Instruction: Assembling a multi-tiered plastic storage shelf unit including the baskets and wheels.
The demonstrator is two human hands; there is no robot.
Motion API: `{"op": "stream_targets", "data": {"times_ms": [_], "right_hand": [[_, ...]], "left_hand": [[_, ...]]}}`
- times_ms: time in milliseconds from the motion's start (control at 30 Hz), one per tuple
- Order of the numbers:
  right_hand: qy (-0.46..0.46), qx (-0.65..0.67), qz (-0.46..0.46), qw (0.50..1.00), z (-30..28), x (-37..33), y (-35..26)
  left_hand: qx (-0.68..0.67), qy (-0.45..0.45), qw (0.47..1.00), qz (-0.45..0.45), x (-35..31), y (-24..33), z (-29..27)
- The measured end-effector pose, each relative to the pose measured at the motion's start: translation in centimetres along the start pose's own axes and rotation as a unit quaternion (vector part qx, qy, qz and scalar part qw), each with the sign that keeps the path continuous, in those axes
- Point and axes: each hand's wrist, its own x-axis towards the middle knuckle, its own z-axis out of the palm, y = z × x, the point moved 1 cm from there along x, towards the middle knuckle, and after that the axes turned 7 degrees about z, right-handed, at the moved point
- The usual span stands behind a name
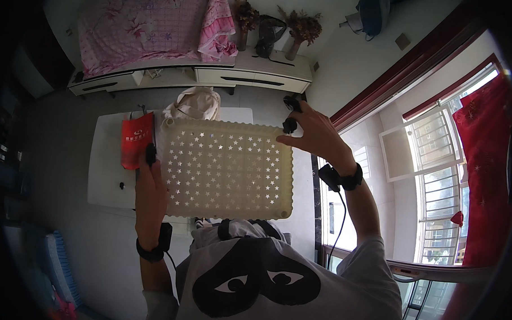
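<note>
A pale yellow plastic basket (286, 175) with star-shaped holes and a scalloped rim lies in front of my body, overlapping the table. My left hand (151, 193) is closed along its left side, the fingers partly hidden. At the far right corner my right hand (319, 134) is open, thumb and fingers spread wide, the thumb by the rim. Small black pieces sit at the fingertips of both hands. Just beyond my left fingers is a red bag (137, 142) with pale print, lying on the white table (109, 177).
A cream cloth bag (196, 103) stands behind the basket. A small black object (122, 186) lies on the table's left part. Beyond stands a low cabinet (253, 78) with pink cloth and dried flowers. At right are a glazed door frame and red curtain (484, 168). Black cables hang from both wrist bands.
</note>
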Motion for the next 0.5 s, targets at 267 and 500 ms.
{"op": "stream_targets", "data": {"times_ms": [267,500], "right_hand": [[0.004,-0.063,0.008,0.998,-2.5,1.6,-1.7],[-0.236,-0.278,-0.011,0.931,-2.4,5.6,-4.9]], "left_hand": [[0.028,0.003,0.999,0.02,-1.3,0.9,-0.1],[0.06,0.011,0.994,0.092,-0.4,0.4,0.0]]}}
